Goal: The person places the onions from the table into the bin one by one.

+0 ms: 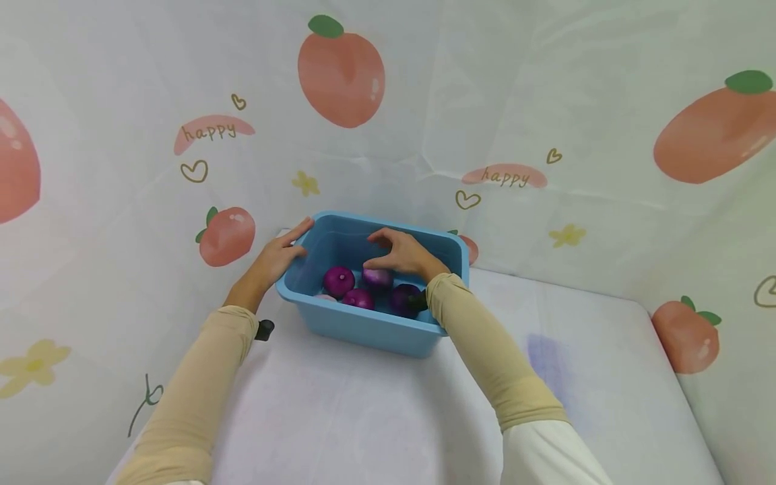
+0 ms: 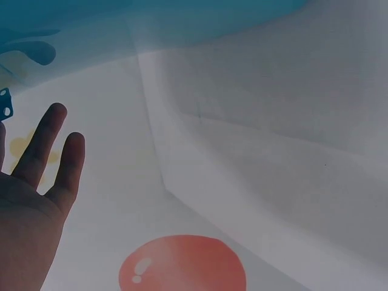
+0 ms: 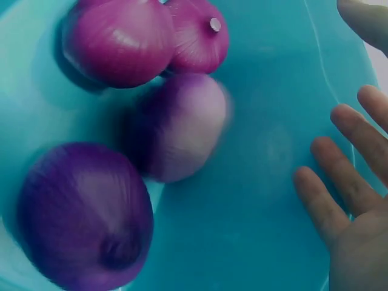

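Note:
A light blue plastic tub [image 1: 364,333] stands on the white surface with purple onions in it. My left hand [image 1: 277,257] rests at its left rim, fingers straight along the outside in the left wrist view. Inside the tub my right hand [image 1: 403,252] hovers over a purple-and-white onion [image 3: 188,127], which is blurred. Thumb and fingers are spread, with a gap between them and that onion in the right wrist view. Two magenta onions [image 1: 339,281] lie left of it, and a dark purple onion [image 3: 85,215] lies nearer the front. A pale pink thing [image 1: 326,297] is mostly hidden by the front wall.
A white cloth [image 1: 412,87] printed with peaches, hearts and flowers hangs behind and at the sides. The white tabletop [image 1: 364,417] spreads in front of the tub and to its right, with a faint bluish patch [image 1: 548,364]. A small black device [image 1: 265,330] shows under the left wrist.

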Demonstrator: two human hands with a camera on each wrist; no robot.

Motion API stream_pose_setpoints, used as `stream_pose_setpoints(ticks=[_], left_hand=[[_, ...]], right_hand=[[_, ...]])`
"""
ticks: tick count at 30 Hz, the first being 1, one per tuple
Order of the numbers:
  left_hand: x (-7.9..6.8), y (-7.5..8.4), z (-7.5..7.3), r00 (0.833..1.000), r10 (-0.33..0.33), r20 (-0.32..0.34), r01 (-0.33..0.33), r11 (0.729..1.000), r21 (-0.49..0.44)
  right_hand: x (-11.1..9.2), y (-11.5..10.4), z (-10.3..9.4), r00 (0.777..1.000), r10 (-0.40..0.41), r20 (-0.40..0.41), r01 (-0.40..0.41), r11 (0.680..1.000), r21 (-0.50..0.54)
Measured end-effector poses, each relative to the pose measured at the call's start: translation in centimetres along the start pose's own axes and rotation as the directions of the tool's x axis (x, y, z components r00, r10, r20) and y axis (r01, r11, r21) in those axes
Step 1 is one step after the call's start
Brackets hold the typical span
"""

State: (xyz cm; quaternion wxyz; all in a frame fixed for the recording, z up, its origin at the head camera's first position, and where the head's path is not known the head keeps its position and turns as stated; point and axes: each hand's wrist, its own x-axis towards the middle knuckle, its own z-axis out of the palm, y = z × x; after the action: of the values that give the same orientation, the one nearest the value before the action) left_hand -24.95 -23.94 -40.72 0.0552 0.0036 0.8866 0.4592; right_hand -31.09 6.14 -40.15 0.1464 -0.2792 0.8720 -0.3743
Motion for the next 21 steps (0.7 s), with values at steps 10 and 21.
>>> stream_pose_setpoints(ticks=[10,21], left_hand=[[-0.03,-0.04,-0.13,1.000,0.002,0.004,-0.002,1.000,0.029],[0.01,0.08,-0.21,0.999,0.040,-0.027,-0.038,0.996,0.082]], right_hand=[[-0.11,0.04,-0.16,1.000,-0.007,-0.009,0.007,1.000,0.007],[-0.28,-0.05,-0.33,0.999,-0.009,-0.036,0.011,0.998,0.063]])
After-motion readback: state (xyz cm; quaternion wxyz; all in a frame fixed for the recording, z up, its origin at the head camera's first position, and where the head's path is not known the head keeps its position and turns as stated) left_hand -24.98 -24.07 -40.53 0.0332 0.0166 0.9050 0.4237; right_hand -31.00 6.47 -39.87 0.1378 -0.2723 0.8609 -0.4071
